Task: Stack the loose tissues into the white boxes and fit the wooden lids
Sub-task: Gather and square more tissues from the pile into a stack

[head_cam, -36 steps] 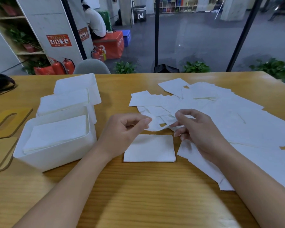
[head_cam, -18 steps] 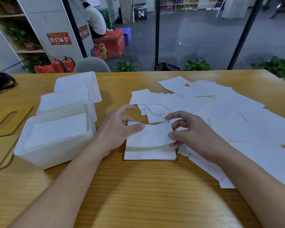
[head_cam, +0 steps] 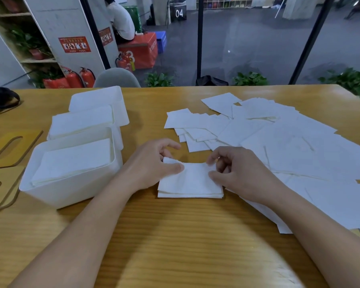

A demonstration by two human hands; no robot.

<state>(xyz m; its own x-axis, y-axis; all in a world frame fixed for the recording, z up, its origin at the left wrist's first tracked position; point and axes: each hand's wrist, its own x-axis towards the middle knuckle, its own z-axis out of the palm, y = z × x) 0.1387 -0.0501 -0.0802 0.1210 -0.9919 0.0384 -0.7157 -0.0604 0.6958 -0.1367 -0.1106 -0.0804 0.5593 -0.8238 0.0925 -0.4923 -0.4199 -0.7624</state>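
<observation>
1. Since half a second ago, I see the held tissue [head_cam: 192,173] lowered onto the small stack [head_cam: 190,193] at frame centre.
2. Left hand [head_cam: 152,163] pinches its left edge, thumb on top.
3. Right hand [head_cam: 239,171] pinches its right edge.
4. Loose tissues [head_cam: 279,142] spread right; boxes [head_cam: 71,175] left hold tissues; lids [head_cam: 8,148] lie far left.

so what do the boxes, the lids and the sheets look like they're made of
Near white box: looks like moulded plastic, smooth matte walls with rounded corners.
Slotted lid: seemingly thin wood or plywood, flat, tan, with a darker cut edge; grain too blurred to confirm.
Tissue gripped by left hand and right hand: soft paper, since it rumples and sags at the pinch.
Table: wood-grain surface, slight sheen; possibly veneer or laminate.
</observation>
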